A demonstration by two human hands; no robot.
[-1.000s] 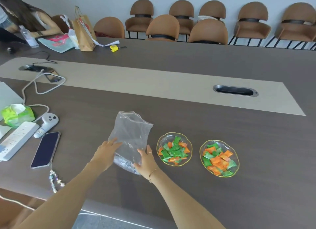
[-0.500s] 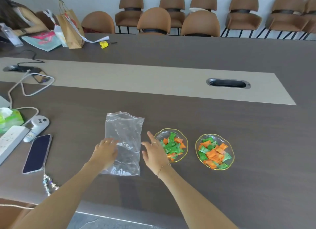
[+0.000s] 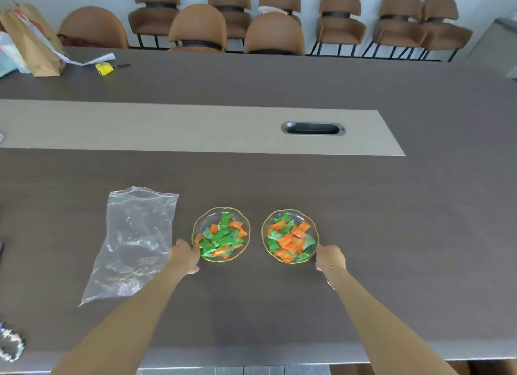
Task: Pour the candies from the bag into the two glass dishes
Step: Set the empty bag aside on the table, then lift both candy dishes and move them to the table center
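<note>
Holding candies (image 3: 222, 239), both dishes (image 3: 242, 220); bag (image 3: 134, 243) apparently empty.

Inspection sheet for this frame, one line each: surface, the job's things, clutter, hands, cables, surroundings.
Surface: dark brown table with a lighter centre strip and a metal cable slot.
Job's things: clear bag lies flat, looks empty; left dish and right dish both hold green and orange candies.
Clutter: paper bag, yellow tape measure, bead charm at the left edge.
Hands: left hand at the near rim of the left dish, right hand at the near rim of the right dish; grip unclear.
Cables: nothing seen.
Surroundings: brown chairs along a pale wall.
</note>
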